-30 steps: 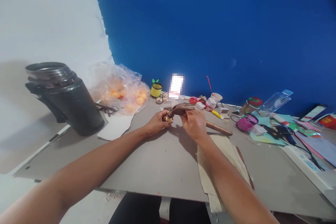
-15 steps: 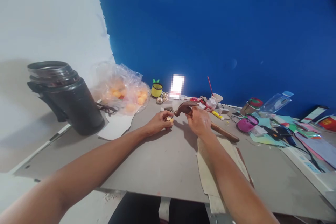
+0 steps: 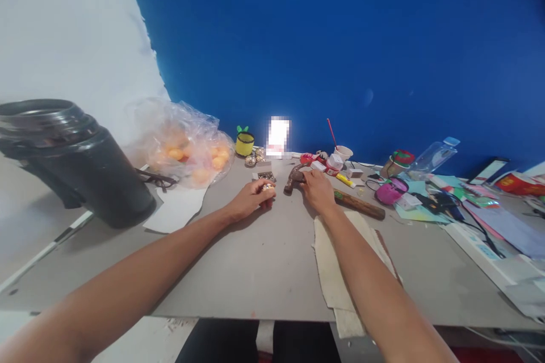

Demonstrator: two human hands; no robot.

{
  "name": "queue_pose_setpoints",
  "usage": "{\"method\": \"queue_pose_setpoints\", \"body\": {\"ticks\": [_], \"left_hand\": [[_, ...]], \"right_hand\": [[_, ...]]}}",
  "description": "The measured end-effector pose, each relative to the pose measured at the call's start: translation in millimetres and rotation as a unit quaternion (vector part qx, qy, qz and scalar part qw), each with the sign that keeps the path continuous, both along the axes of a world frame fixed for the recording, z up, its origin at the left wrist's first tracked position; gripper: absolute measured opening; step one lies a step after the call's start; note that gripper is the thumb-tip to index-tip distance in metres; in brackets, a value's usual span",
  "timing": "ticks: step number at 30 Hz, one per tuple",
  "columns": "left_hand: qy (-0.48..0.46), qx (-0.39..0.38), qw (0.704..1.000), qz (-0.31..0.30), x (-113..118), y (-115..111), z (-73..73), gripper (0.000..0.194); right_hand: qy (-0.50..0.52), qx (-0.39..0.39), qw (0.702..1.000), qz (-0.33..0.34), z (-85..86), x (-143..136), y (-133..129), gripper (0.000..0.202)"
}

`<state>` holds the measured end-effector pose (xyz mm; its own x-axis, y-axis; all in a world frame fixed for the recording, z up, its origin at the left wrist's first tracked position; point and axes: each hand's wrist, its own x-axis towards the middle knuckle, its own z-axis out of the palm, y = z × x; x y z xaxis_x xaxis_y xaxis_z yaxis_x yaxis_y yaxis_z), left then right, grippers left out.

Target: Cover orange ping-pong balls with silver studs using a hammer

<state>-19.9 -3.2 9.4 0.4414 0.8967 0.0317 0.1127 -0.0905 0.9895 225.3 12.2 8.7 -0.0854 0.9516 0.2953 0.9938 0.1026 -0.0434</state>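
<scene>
Hammer (image 3: 298, 177) lowered since a second ago: head now rests on desk (image 3: 255, 261). Right hand (image 3: 317, 191) grip closed on handle near head. Left hand (image 3: 251, 199) pinches small gold piece (image 3: 268, 186) against desk; strike paused.

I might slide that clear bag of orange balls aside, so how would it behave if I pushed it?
The plastic bag looks thin and crumpled, so it would probably buckle rather than slide as one piece. The orange balls inside look round and loose, so they would likely roll and shift. It probably weighs little for its bulk.
</scene>
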Motion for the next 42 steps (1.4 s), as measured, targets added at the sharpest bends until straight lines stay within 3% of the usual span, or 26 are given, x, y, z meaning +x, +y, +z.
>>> {"method": "queue_pose_setpoints", "body": {"ticks": [4, 9, 15, 19, 22, 25, 30, 37, 42], "left_hand": [[-0.022, -0.015, 1.000, 0.015, 0, 3, -1.8, 0.048], [0.018, 0.012, 1.000, 0.023, -2, 1, 4.3, 0.047], [0.039, 0.002, 0.999, 0.009, -4, 0, 7.3, 0.044], [0.036, 0.001, 0.999, 0.017, -3, 3, 3.3, 0.029], [0.043, 0.012, 0.999, 0.021, -1, 2, 3.1, 0.021], [0.065, 0.030, 0.997, 0.017, 0, 0, 4.4, 0.020], [0.087, 0.025, 0.996, 0.021, 1, 0, 5.6, 0.017], [0.105, 0.036, 0.994, 0.011, 1, 1, 6.6, 0.019], [0.094, 0.043, 0.995, -0.009, 0, 0, 6.5, 0.020]], "right_hand": [[-0.003, -0.032, 0.999, -0.034, -1.8, 2, 5, 0.026], [0.023, -0.067, 0.997, -0.044, -5.7, 2, 7, 0.027], [0.079, 0.014, 0.996, -0.048, -1.5, -2, 1, 0.033], [0.122, 0.093, 0.987, 0.039, 1.5, -15, -7, 0.025], [0.133, 0.102, 0.978, 0.122, -2.1, -28, -13, 0.021], [0.131, 0.099, 0.974, 0.158, -7.0, -36, -15, 0.022], [0.210, 0.134, 0.960, 0.125, -10.8, -35, -12, 0.024], [0.367, 0.142, 0.917, 0.059, -13.7, -30, -1, 0.026], [0.417, 0.121, 0.898, 0.071, -18.0, -41, -2, 0.030]]}}
